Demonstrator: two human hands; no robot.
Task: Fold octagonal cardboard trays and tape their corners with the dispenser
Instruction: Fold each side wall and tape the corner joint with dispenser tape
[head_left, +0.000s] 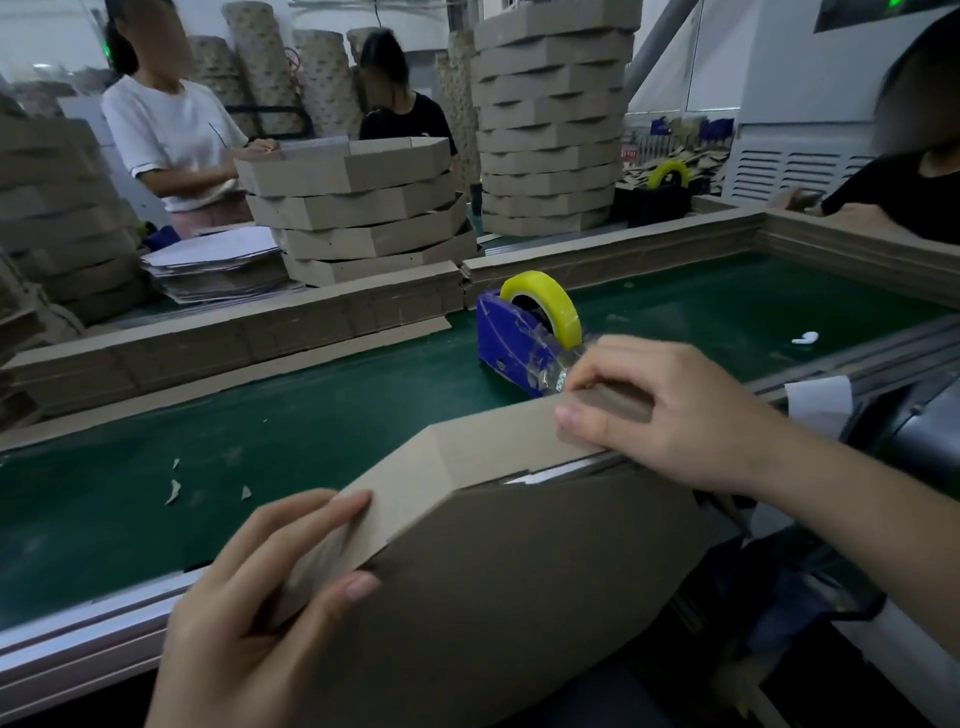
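The fingers (311, 519) of the left hand (260, 603) curl round one side wall of the brown octagonal cardboard tray (519, 597), with the thumb pressed on the tray's base, so this hand grips the tray. The right hand (675, 415) grips the tray as well: its fingers are bent over the top of a folded wall at a corner and its thumb lies flat against the outside of that wall.

The tray is held up on edge over the near side of the green-topped bench (311, 431). Its plain base is turned toward the camera and its walls point away. The corner under the right hand sits just beside the blue tape dispenser (511, 338), which stands on the bench and carries a roll of yellow tape (563, 306). A strip of clear tape (556, 376) runs from the dispenser to that corner, reaching the right fingertips.

A few small torn cardboard scraps (174, 488) lie on the green surface to the left. A low wall of stacked brown cardboard strips (234, 338) borders the far side of the bench. Behind it stand a short stack of folded trays (358, 218), a much taller stack (550, 114), and a pile of flat white sheets (218, 265). A person in a white shirt (171, 130) and a person in a black shirt (405, 119) stand at the short stack.
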